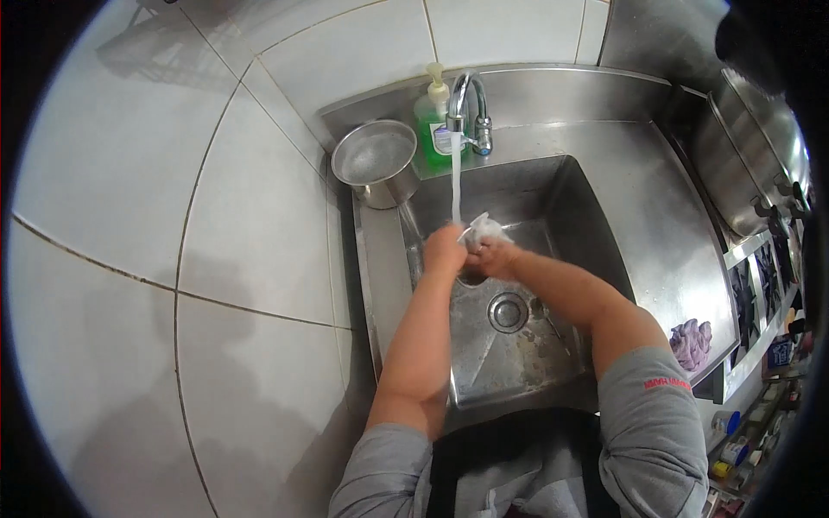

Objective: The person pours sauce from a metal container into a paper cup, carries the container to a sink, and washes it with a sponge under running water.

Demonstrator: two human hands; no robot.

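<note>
Over the sink basin (570,203), my two hands are close together near a stream of running water (456,181). My right hand (495,257) is closed on a white, crumpled, wet-looking thing (486,228); I cannot tell whether it is a cloth or plastic. Beside it, my left hand (443,250) is closed, right by the falling water. Its fingers are partly hidden and slightly blurred, so what it grips does not show clearly. A small dark shape beneath the hands cannot be made out. The curved faucet (467,95) stands behind them.
A steel pot (384,192) stands at the sink's left rear corner, by a pump bottle of green soap (432,138). On the right counter (643,216) lies a purple cloth (691,344). Large steel pots (734,173) and a stove are farther right. A tiled wall (250,250) borders the left.
</note>
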